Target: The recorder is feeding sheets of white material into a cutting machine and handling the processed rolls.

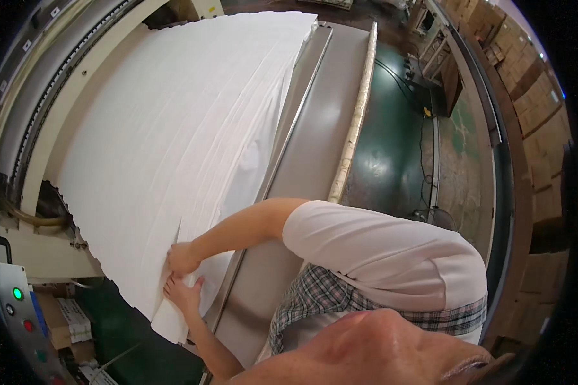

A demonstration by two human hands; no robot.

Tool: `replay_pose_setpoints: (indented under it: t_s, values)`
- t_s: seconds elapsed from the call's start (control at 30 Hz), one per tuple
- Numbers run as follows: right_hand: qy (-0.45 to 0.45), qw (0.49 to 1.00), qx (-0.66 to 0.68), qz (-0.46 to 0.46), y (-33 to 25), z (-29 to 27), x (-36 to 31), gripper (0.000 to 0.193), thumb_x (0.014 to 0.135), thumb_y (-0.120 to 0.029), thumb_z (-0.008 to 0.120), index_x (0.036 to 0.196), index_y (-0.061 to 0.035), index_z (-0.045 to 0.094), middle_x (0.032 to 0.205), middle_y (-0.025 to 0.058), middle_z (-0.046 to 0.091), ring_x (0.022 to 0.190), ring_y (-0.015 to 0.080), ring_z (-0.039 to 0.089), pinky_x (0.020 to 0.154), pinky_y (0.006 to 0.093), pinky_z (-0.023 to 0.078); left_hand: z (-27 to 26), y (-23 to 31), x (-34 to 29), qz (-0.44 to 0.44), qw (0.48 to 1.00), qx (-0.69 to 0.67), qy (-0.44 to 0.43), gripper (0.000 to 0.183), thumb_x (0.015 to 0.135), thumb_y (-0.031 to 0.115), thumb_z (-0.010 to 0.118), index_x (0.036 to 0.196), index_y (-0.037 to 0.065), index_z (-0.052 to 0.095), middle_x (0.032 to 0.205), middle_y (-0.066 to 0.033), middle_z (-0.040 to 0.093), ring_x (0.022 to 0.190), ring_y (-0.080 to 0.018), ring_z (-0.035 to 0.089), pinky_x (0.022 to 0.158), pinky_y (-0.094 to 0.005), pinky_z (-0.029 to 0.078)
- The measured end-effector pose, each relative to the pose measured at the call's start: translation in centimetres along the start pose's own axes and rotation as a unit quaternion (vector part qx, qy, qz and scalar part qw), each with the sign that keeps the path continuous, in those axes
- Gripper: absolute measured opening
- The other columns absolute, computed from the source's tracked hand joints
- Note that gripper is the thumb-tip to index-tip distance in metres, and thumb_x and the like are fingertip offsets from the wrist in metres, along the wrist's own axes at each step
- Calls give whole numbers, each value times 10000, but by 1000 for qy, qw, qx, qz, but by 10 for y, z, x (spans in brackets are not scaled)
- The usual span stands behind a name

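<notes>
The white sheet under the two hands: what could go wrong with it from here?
The raised fold beside the right hand might set into a crease if pressed flat there.
Long wrinkles run down the right side of the white sheet; a hard pull by the right hand or left hand could deepen them.
The green light on the control panel glows, so the machine may be powered; a sudden movement could shift the sheet.

Right arm (257,223) bent at the elbow, right hand (184,258) with fingers curled — left hand (184,296) just beside it, thumb splayed, left forearm (216,350) angled up from the lower edge
</notes>
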State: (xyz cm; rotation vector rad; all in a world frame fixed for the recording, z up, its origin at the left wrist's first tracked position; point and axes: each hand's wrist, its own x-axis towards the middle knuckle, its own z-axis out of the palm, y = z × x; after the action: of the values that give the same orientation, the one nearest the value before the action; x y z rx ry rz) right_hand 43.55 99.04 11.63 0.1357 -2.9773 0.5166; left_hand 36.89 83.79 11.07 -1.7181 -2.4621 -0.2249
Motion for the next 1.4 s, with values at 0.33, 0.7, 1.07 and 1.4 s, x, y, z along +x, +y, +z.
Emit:
replay_pose_setpoints:
  t_s: [0.33,0.7,1.07,1.4]
  values:
    - [17,989,-8,145,157,-53,-105,455,796,-507,494,865,-79,635,866,117,642,849,289,602,786,431,423,-8,-18,26,-91,992,-12,-86,941,445,324,829,1240,96,380,1181,-150,496,1138,-355,401,958,-488,267]
    - [-139,965,-68,209,291,-165,-271,824,592,-722,583,1221,-197,499,1183,79,531,1151,275,434,942,508,275,-8,-6,52,-276,922,72,-262,1063,398,198,833,1309,88,295,1288,-140,415,1234,-338,324,995,-523,270]
    - [-259,938,-76,219,438,-250,-405,1053,348,-368,865,1286,-333,387,1300,-13,445,1210,269,385,898,599,324,10,-7,53,-434,846,116,-288,1053,446,81,805,1330,84,232,1377,-118,289,1285,-316,231,1024,-532,252]
    - [-336,785,-315,415,561,-291,-514,1012,355,-156,855,1263,-220,413,1234,74,472,1167,257,435,936,381,405,12,-21,39,-348,886,131,-277,967,479,83,798,1289,80,270,1312,-143,358,1250,-340,287,1030,-510,200]
